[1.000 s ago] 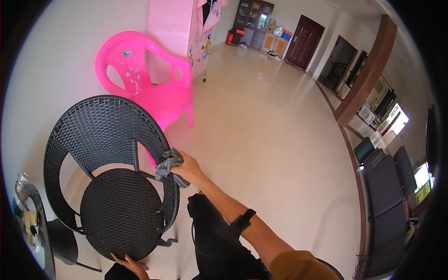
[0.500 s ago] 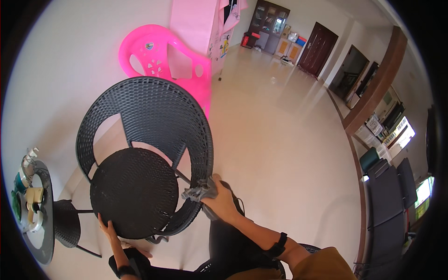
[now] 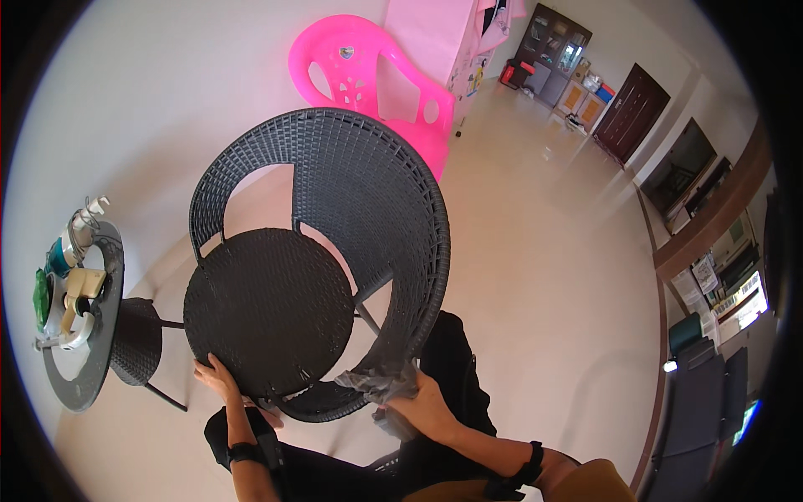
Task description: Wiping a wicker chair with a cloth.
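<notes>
A dark wicker chair (image 3: 368, 209) with a round woven seat (image 3: 268, 309) and a curved backrest is in front of me. My left hand (image 3: 219, 378) grips the near-left edge of the seat, fingers bent at the rim. In my right hand (image 3: 425, 407) is a crumpled grey cloth (image 3: 381, 382). The cloth lies against the near right part of the chair's curved rim, and part of it hangs below my hand.
A round glass-topped table (image 3: 104, 360) at the left carries a white bottle-like item (image 3: 82, 230) and other objects. Beside it is another wicker seat (image 3: 138, 343). A pink plastic chair (image 3: 418, 134) stands behind, near a pink cabinet (image 3: 427, 38). Dark seating (image 3: 694, 418) lines the right.
The whole view has shifted, so the chair appears farther right. My right hand has slid the cloth along the rim toward its near end. My left hand stays at the seat's edge.
</notes>
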The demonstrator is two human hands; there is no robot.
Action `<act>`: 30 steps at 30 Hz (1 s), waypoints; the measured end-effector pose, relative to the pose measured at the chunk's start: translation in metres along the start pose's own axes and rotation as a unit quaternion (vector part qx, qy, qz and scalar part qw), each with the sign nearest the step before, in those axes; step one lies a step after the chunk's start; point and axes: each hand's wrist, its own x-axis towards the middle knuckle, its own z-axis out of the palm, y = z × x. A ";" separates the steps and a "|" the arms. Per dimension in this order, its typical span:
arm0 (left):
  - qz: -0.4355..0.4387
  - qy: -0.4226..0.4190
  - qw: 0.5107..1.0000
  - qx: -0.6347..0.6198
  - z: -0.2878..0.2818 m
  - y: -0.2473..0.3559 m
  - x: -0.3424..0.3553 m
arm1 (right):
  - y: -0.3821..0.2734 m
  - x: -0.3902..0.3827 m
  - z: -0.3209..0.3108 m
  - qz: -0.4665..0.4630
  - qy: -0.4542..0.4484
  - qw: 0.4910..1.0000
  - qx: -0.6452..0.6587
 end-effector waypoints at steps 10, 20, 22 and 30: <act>0.116 -0.046 0.980 0.153 -0.021 0.028 -0.057 | -0.013 0.019 -0.042 -0.080 0.039 0.985 -0.146; 0.436 -0.486 0.748 -0.117 -0.088 0.202 -0.170 | -0.110 0.085 -0.068 -0.326 0.207 0.889 -0.247; 0.454 -0.504 0.721 -0.141 -0.086 0.228 -0.189 | -0.104 0.078 -0.059 -0.311 0.198 0.848 -0.380; 0.514 -0.396 0.757 -0.083 -0.078 0.235 -0.229 | -0.045 0.006 -0.009 -0.329 0.139 0.833 -0.422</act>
